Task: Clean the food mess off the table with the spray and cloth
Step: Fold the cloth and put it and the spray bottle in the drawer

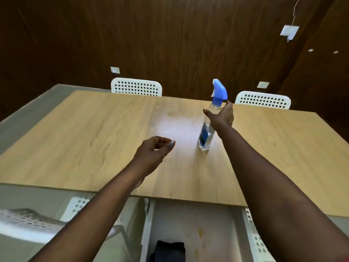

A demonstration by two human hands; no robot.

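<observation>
One spray bottle stands upright on the worktop, long axis vertical, base down near the middle of the wooden top, a little right of centre. Clear body, liquid inside, dark blue label on the lower half, blue trigger head on top. The nozzle points left and slightly away from the camera.

Right hand is at the bottle's neck and shoulder, just under the blue head. Fingers are spread and fairly straight, thumb out to the left, fingertip near the collar. Grip looks released: the hand is at or just off the bottle, not wrapped round it. Whether skin touches the plastic I cannot tell.

Left hand hovers over the worktop left of the bottle, well apart from it. Fingers curl loosely inward, thumb forward, nothing held, so the grip is relaxed and empty.

A pale, shiny wet-looking patch lies on the worktop between the two hands, just left of the bottle. The worktop is light wood with a seam running front to back.

Counts: one bottle, two hands, two white perforated chair backs at the far edge, more white perforated chair parts at the near edge. Dark wood-panel wall behind. A dark folded item lies on the floor below the near edge; too unclear to name.
</observation>
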